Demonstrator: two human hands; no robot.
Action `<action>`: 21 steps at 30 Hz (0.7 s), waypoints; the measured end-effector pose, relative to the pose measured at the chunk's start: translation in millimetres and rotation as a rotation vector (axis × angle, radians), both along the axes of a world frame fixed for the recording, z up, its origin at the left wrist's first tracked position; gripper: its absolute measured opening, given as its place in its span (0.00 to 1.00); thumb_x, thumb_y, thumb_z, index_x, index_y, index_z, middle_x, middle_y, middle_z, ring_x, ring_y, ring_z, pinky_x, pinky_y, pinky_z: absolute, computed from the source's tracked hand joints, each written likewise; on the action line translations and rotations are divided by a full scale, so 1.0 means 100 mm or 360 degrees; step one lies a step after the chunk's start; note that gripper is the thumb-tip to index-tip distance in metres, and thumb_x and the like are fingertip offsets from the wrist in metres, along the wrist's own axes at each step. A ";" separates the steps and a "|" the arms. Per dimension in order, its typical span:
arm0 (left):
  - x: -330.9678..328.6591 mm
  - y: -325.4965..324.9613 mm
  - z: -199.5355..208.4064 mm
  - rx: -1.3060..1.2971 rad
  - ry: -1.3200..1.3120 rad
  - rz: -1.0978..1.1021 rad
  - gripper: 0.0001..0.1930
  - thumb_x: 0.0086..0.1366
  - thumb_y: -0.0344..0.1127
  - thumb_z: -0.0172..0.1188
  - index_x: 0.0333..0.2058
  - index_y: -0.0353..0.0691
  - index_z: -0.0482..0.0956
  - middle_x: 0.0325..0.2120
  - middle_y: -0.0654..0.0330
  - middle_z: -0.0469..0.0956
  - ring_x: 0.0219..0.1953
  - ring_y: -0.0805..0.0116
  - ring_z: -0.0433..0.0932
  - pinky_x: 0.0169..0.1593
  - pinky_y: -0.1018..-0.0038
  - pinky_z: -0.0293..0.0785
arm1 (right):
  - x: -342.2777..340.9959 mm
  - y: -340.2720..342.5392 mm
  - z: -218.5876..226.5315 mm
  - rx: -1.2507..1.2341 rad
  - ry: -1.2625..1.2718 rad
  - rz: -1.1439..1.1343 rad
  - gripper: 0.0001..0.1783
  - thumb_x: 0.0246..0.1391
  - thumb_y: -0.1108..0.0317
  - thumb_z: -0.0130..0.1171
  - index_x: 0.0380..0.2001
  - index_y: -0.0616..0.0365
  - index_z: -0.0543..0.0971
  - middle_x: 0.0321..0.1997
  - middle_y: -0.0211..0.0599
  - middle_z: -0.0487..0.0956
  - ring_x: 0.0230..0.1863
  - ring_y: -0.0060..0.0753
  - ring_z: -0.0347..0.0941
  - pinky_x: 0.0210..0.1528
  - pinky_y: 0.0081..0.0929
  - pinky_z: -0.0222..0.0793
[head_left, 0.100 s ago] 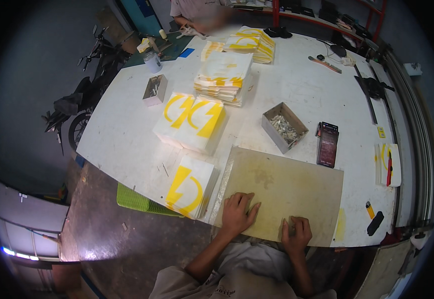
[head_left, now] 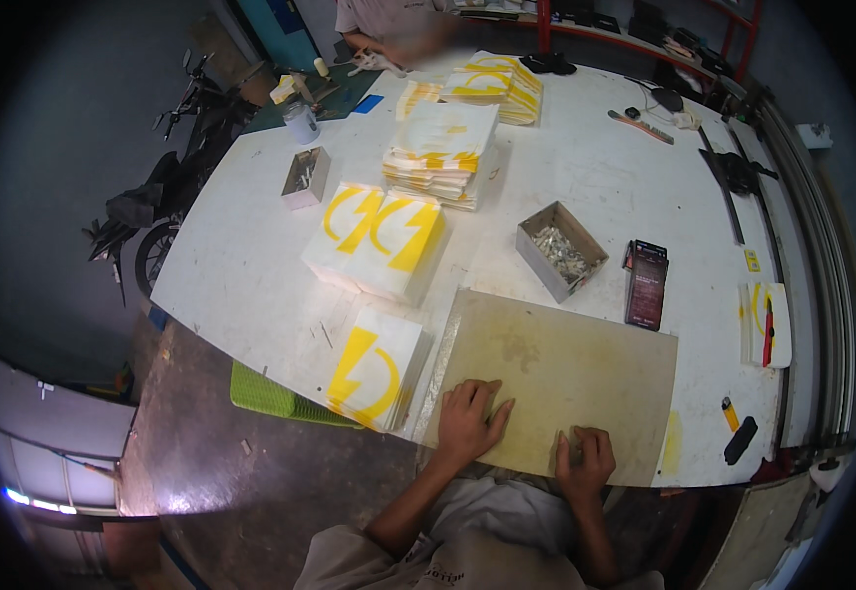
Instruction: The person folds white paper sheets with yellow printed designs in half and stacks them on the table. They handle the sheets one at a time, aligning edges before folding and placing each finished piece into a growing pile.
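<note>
A worn beige cutting mat [head_left: 565, 369] lies at the near edge of the white table [head_left: 595, 187]. My left hand [head_left: 469, 423] rests flat on the mat's near left corner, fingers spread. My right hand [head_left: 585, 458] is curled at the mat's near edge, pressing on a small pale piece that I cannot make out. Just left of the mat sits a stack of white sheets with yellow marks [head_left: 377, 366].
More yellow-marked stacks [head_left: 377, 230] [head_left: 442, 152] lie further back. A grey box of small metal parts [head_left: 560, 250], a dark packet [head_left: 646, 283], a red-handled tool [head_left: 768, 329] and a lighter [head_left: 730, 413] are to the right. Another person [head_left: 388, 25] works at the far end. A motorcycle [head_left: 152, 211] stands left.
</note>
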State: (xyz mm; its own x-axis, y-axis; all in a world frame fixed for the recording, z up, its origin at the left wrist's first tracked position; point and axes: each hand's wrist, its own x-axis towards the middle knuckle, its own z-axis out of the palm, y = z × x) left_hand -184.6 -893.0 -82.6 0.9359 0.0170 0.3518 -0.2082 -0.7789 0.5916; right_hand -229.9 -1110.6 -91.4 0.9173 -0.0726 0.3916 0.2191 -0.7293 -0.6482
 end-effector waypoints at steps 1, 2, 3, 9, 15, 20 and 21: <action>0.00 0.00 0.00 -0.0001 -0.0004 0.0000 0.17 0.58 0.40 0.69 0.44 0.42 0.78 0.35 0.58 0.75 0.39 0.57 0.75 0.43 0.63 0.66 | 0.00 0.00 0.00 0.0001 0.0002 -0.0001 0.13 0.45 0.72 0.68 0.36 0.62 0.80 0.34 0.44 0.76 0.30 0.41 0.75 0.31 0.34 0.72; 0.00 0.00 0.00 0.0000 0.0000 -0.0002 0.17 0.58 0.39 0.69 0.44 0.42 0.78 0.35 0.58 0.75 0.39 0.57 0.75 0.43 0.63 0.66 | 0.00 0.00 0.01 0.0002 0.0004 -0.0001 0.13 0.45 0.72 0.68 0.36 0.62 0.80 0.34 0.44 0.76 0.30 0.41 0.75 0.31 0.34 0.72; 0.00 0.00 0.01 0.0000 0.0004 -0.0004 0.17 0.58 0.39 0.69 0.44 0.42 0.79 0.35 0.57 0.75 0.39 0.57 0.75 0.43 0.63 0.66 | 0.00 0.01 0.01 0.0005 0.0008 -0.0005 0.13 0.45 0.72 0.68 0.36 0.62 0.80 0.34 0.44 0.76 0.30 0.41 0.75 0.31 0.34 0.72; 0.00 0.00 0.01 -0.0011 0.0002 -0.0006 0.17 0.58 0.39 0.68 0.44 0.41 0.79 0.35 0.57 0.75 0.39 0.57 0.75 0.43 0.63 0.66 | 0.00 0.00 0.01 -0.0017 0.0002 -0.0010 0.13 0.45 0.71 0.68 0.36 0.62 0.80 0.34 0.44 0.76 0.30 0.43 0.75 0.31 0.35 0.72; 0.00 0.00 0.01 -0.0003 0.0011 0.0004 0.17 0.58 0.40 0.68 0.44 0.42 0.79 0.35 0.57 0.75 0.40 0.57 0.75 0.43 0.63 0.66 | 0.00 0.00 -0.01 -0.0022 0.0003 -0.0013 0.13 0.45 0.72 0.68 0.35 0.61 0.79 0.34 0.44 0.76 0.32 0.44 0.75 0.32 0.36 0.72; 0.00 0.00 0.01 -0.0010 0.0004 -0.0001 0.17 0.58 0.40 0.68 0.44 0.42 0.79 0.35 0.57 0.75 0.39 0.57 0.75 0.43 0.63 0.66 | 0.00 0.01 -0.01 -0.0010 -0.0005 -0.0019 0.13 0.45 0.72 0.69 0.36 0.62 0.79 0.34 0.44 0.76 0.32 0.45 0.76 0.32 0.36 0.72; 0.00 0.00 0.01 -0.0010 0.0002 -0.0002 0.17 0.58 0.40 0.69 0.44 0.42 0.79 0.35 0.57 0.75 0.39 0.57 0.75 0.42 0.63 0.66 | 0.00 0.00 -0.01 -0.0010 -0.0005 -0.0017 0.13 0.44 0.72 0.69 0.36 0.62 0.79 0.34 0.44 0.76 0.32 0.45 0.76 0.32 0.36 0.72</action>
